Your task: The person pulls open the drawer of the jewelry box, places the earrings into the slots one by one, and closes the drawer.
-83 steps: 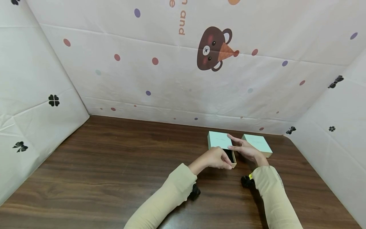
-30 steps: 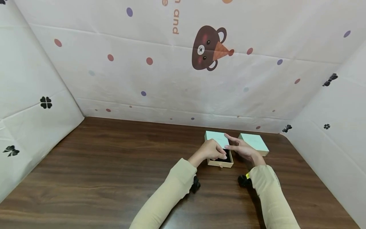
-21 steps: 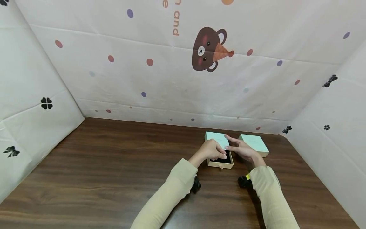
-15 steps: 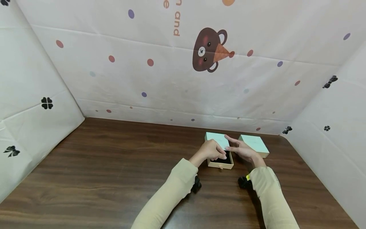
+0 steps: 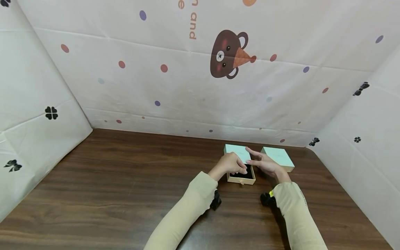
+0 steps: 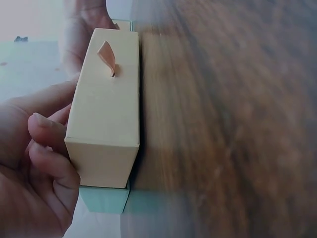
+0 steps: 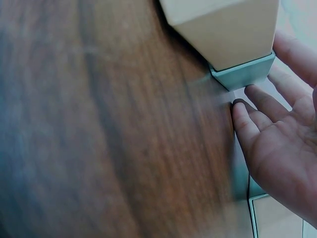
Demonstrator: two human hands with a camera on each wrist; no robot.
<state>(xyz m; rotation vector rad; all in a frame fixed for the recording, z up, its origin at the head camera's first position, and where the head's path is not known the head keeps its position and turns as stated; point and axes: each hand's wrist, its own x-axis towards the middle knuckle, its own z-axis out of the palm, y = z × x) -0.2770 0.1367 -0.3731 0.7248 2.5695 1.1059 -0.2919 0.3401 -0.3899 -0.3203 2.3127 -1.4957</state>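
Drawer (image 5: pixel 245 181) open beneath left hand (image 5: pixel 230 164), bunched over black lining (image 5: pixel 249 172), cannot tell whether pinching anything; right hand (image 5: pixel 266 164) spread against mint sleeve (image 5: pixel 237 150), apparently to brace it.

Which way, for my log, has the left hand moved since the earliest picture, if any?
Yes: the left hand shifted left and up the view, judged against the rightmost box.

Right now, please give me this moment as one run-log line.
left hand: over drawer, grip unclear | right hand: at right edge of mint box | drawer: partly pulled out | second box: closed, further right
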